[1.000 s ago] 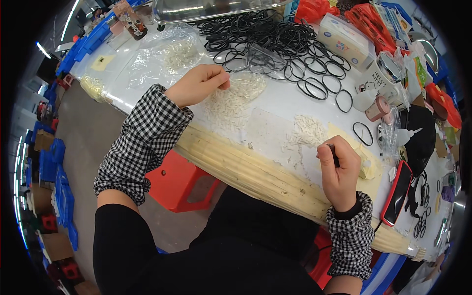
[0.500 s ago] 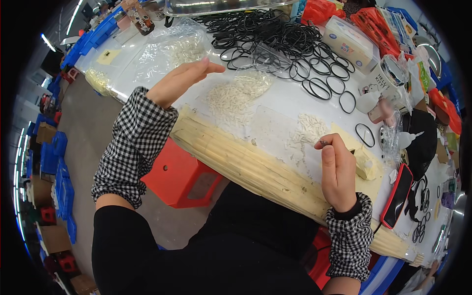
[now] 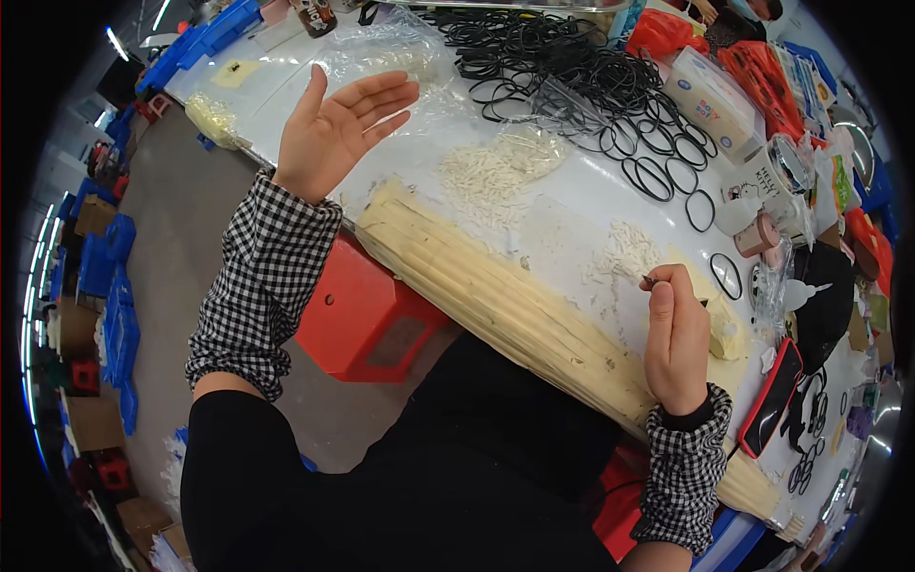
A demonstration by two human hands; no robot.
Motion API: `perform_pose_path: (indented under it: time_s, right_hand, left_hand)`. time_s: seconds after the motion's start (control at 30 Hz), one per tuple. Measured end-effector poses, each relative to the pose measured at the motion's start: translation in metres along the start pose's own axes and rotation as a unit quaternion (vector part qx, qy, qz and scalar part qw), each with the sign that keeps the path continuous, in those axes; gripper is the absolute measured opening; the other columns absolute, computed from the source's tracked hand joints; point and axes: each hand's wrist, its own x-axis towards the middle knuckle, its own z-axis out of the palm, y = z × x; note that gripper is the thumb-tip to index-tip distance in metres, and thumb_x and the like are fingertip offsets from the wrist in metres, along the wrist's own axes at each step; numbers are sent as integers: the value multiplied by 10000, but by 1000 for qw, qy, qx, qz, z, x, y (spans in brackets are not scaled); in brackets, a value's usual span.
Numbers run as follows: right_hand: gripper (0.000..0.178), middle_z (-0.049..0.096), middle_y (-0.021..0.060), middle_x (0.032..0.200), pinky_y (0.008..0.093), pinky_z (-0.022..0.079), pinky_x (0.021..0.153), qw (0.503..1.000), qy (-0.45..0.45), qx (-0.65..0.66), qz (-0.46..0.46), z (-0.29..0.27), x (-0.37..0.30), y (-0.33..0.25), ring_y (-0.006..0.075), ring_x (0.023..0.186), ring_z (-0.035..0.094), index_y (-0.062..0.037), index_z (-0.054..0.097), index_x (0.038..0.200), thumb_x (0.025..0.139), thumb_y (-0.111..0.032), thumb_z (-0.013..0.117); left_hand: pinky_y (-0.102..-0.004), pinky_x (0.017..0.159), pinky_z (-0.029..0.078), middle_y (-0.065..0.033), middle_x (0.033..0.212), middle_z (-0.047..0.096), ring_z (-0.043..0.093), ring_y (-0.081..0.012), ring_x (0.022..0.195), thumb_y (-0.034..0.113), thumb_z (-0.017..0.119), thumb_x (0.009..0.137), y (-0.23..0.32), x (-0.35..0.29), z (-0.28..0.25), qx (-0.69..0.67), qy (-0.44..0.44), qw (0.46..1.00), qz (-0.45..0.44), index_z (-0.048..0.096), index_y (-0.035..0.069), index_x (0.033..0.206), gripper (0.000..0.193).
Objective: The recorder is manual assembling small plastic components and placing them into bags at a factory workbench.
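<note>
Right hand (image 3: 679, 338): fingers pinching a small dark piece (image 3: 649, 283) near the white sliver pile (image 3: 626, 252). Judged light; stiffness undetermined; edge grip advised. Left hand (image 3: 335, 133): fingers spread, raised, empty.

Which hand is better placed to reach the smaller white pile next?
Probably the right hand: it is beside the smaller white pile, though pinching something dark. The left hand, open, is farther.

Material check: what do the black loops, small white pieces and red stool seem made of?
Black loops: probably rubber, dull sheen; bent and tangled. Small white pieces: perhaps plastic, dull and pale, but too small to be sure. Red stool: likely moulded plastic; smooth, evenly coloured.
</note>
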Motion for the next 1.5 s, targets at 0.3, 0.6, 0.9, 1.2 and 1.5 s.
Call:
perform_pose_path:
  time_s: [0.3, 0.6, 0.9, 1.2, 1.5]
  right_hand:
    - [68, 514, 136, 838, 385, 448, 608, 992, -66, -106, -17, -8, -24, -14, 330, 705, 558, -37, 562, 949, 890, -69, 561]
    - [88, 507, 100, 772, 369, 439, 621, 990, -39, -129, -31, -9, -41, -12, 281, 720, 533, -43, 607, 893, 812, -57, 638]
    - [114, 531, 93, 783, 362, 440, 628, 988, 4, -152, -12, -17, -36, -7, 276, 726, 544, -44, 611, 900, 804, -77, 662]
    - [240, 607, 151, 861, 393, 493, 718, 974, -38, -205, -95, -23, 121, -9, 325, 810, 606, 2, 625, 992, 905, -218, 583]
    - [324, 672, 184, 865, 374, 510, 779, 958, -168, -230, 28, 53, 236, 21, 300, 841, 656, 1, 661, 977, 808, -276, 668]
  left_hand:
    - [-354, 1037, 377, -165, 1213, 583, 524, -252, 1175, 408, 356, 1009, -14, -11, -8, 342, 0, 940, -4, 481, -76, 1259, 558]
    - [-419, 1160, 142, -263, 1517, 148, 119, -387, 1423, 449, 772, 691, -63, -13, 3, 719, -106, 686, 32, 141, -35, 1463, 1108]
    - [-420, 1140, 218, -283, 1462, 259, 244, -408, 1374, 434, 803, 679, -74, 15, 22, 636, -121, 761, 29, 217, -40, 1440, 1071]
    - [-409, 1115, 272, -252, 1407, 376, 333, -383, 1334, 347, 739, 780, -73, 34, 18, 582, -134, 799, 71, 339, -46, 1379, 821]
    - [-378, 1075, 330, -235, 1356, 434, 414, -337, 1287, 314, 697, 821, -70, 28, 18, 542, -146, 823, 89, 344, -46, 1378, 752]
